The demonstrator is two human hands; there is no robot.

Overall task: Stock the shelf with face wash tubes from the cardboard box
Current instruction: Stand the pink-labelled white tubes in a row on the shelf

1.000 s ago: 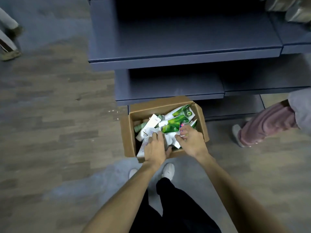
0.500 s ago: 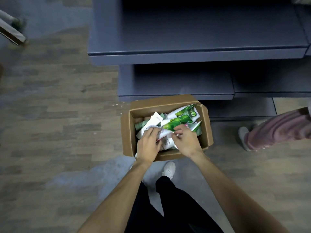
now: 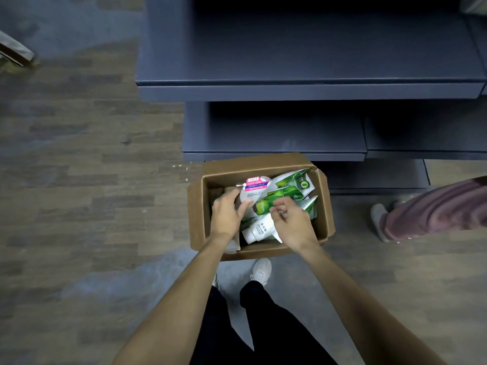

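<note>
An open cardboard box [image 3: 196,206] stands on the floor in front of the dark blue shelf [image 3: 303,88]. It holds several face wash tubes, green and white. My left hand [image 3: 228,214] grips a white tube with a pink and blue label [image 3: 254,189] at the box's left side. My right hand [image 3: 292,222] reaches in from the right, its fingers curled over a green tube [image 3: 268,202]. A white tube [image 3: 259,229] lies between my hands, partly under the right one.
The shelf boards above the box are bare in this view. Another person's leg in pink trousers and a grey shoe [image 3: 379,219] stand on the floor to the right. My own white shoes [image 3: 261,271] are just behind the box.
Both hands moved deeper into the box. My left hand shifted left and lifted the pink-labelled white tube into view. My right hand moved onto the green tube.
</note>
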